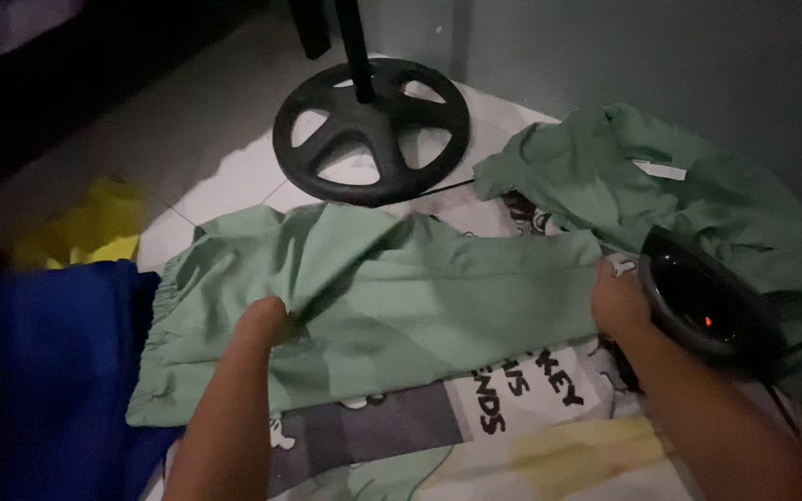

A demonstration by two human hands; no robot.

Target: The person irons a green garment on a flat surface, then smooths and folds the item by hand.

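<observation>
- Head view, far left: a dark blue cloth (39, 371) is lying beside a blurred yellow cloth (95, 227), both sitting off the printed sheet, so they are crowding only the left border of the working area.
- Next, the pale green elastic-waisted fabric garment (373, 306) is lying spread flat across a cartoon-printed bed sheet (512, 436) on the floor, waistband toward the blue cloth, seemingly kept flat so its creases can be worked out.
- Left hand (266, 320) is pressing down on the garment's middle, fingers curled together against a fold, apparently pinning the cloth so it is not sliding.
- Above, the round black spoked metal base of a stand (371, 130) is sitting on the pale tiled floor (206, 139), just beyond the garment's upper edge, limiting room in that direction.
- Right hand (619, 301) is gripping the garment's right end, fingers closed on the hem and pulling it taut.
- Just right of that hand, a glossy black rounded appliance with a small red light (707, 301) is resting partly on a second crumpled green garment (698, 186), touching or nearly touching the wrist.
- Open sheet is remaining only along the lower edge.
</observation>
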